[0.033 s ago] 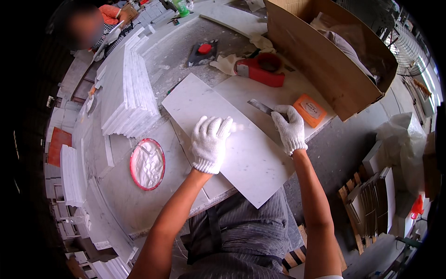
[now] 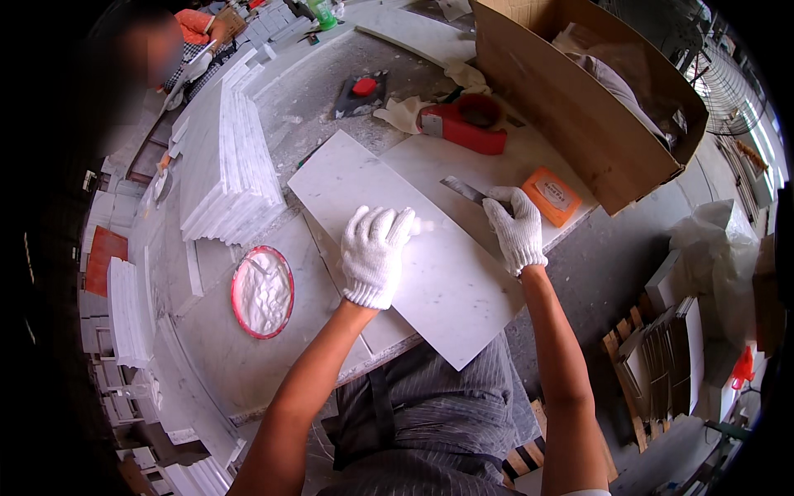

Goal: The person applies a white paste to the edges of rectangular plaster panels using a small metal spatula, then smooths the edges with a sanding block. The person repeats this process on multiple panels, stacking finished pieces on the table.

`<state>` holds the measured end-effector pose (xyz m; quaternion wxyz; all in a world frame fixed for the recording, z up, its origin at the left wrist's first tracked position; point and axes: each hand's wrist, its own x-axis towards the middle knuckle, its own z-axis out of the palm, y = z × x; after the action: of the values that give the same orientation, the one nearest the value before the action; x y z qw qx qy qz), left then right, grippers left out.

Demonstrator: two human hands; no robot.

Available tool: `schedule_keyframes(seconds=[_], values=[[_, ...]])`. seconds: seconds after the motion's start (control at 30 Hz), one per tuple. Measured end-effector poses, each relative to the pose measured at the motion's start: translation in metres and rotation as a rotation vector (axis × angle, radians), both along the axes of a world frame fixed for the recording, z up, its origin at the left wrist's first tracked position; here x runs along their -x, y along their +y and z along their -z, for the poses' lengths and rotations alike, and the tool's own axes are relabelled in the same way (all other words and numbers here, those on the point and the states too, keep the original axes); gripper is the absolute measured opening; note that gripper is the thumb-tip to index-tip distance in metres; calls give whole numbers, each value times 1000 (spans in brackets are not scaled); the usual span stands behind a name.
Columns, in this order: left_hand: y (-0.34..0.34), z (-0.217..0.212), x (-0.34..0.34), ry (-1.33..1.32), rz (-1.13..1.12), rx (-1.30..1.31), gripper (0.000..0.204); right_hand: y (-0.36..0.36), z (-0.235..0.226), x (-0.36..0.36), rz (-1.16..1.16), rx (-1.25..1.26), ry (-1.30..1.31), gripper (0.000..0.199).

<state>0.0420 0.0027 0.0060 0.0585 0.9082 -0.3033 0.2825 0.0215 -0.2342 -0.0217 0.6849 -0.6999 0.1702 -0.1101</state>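
A pale, grey-veined marble tile (image 2: 463,306) lies slantwise in front of me, its near corner past the table edge. My left hand (image 2: 374,256), in a white knit glove, rests on it with curled fingers. A small whitish thing (image 2: 423,226) shows by its fingertips, too blurred to name. Over the tile's right edge, my gloved right hand (image 2: 514,227) pinches a scraper with a flat metal blade (image 2: 461,188) pointing up and left; its handle is hidden in the glove. Left of the tile is a red-rimmed oval dish (image 2: 234,306) of white paste.
An orange packet (image 2: 552,197) and a red tape dispenser (image 2: 463,131) lie beyond my right hand. A large cardboard box (image 2: 571,107) stands at the back right. Stacked tiles (image 2: 227,165) rise at the left. Another person (image 2: 197,29) is at the upper left.
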Motion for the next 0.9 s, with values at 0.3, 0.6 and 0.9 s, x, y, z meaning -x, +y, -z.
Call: schedule_keyframes(seconds=[0.3, 0.6, 0.9], values=[[-6, -8, -1, -87, 36, -21, 33, -1, 3, -1, -11, 12, -1, 16], [-5, -6, 1, -36, 32, -67, 34, -1, 2, 0, -12, 18, 6, 15], [-5, -9, 1, -14, 39, -85, 33, 0, 0, 0, -14, 2, 12, 16]])
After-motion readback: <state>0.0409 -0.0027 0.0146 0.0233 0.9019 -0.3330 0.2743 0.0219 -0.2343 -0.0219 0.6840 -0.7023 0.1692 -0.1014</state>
